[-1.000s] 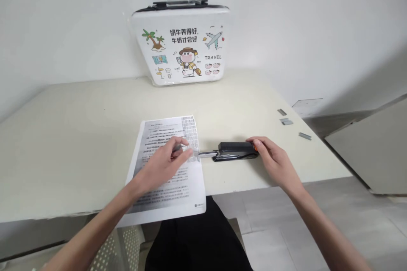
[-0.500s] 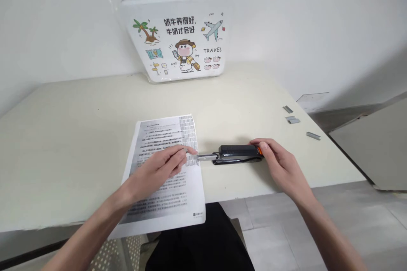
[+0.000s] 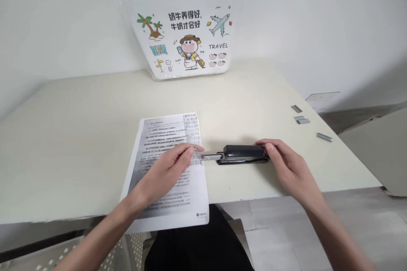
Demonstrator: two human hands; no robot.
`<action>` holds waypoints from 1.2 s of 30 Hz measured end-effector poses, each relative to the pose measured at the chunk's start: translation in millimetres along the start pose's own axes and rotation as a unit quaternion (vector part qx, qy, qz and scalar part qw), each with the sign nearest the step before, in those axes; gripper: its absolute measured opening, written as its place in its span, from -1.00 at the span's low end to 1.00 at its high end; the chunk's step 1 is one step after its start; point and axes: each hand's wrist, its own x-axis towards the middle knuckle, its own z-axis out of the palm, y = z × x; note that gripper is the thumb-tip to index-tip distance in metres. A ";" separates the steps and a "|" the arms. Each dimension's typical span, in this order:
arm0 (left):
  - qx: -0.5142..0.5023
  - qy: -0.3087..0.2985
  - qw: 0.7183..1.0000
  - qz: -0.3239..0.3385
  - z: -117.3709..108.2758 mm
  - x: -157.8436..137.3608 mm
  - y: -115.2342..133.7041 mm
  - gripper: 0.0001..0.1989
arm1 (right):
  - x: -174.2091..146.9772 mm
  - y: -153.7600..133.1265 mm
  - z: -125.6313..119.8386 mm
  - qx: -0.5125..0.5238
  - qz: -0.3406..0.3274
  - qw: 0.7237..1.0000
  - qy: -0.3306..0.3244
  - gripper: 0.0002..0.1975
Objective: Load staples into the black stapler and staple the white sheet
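A black stapler (image 3: 244, 152) lies on the table with its metal staple tray (image 3: 212, 157) pulled out to the left. My right hand (image 3: 282, 163) is closed on the stapler's rear end, thumb and fingers gripping it. Beside the tray's tip, my left hand (image 3: 173, 163) is pinched, with a small greyish piece between finger and thumb that looks like a staple strip; the fingers hide most of it. Under that hand is a printed sheet (image 3: 190, 201), which bears dense staple-like marks along its upper right edge and overhangs the table front.
Several grey staple strips, one of them here (image 3: 324, 137), lie near the table's right edge. A white case (image 3: 190, 29) with cartoon prints stands at the back against the wall. The pale table (image 3: 79, 135) ends just in front of me.
My left fingertips have come to the tray's outer tip. The orange part at the stapler's rear no longer shows by my right thumb. The whole view has shifted slightly.
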 end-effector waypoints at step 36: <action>0.197 0.027 0.959 0.202 -7.7 15.4 -17.0 -0.80 | -0.5 -5.4 -3.1 0.006 -0.074 0.995 -0.069 -0.60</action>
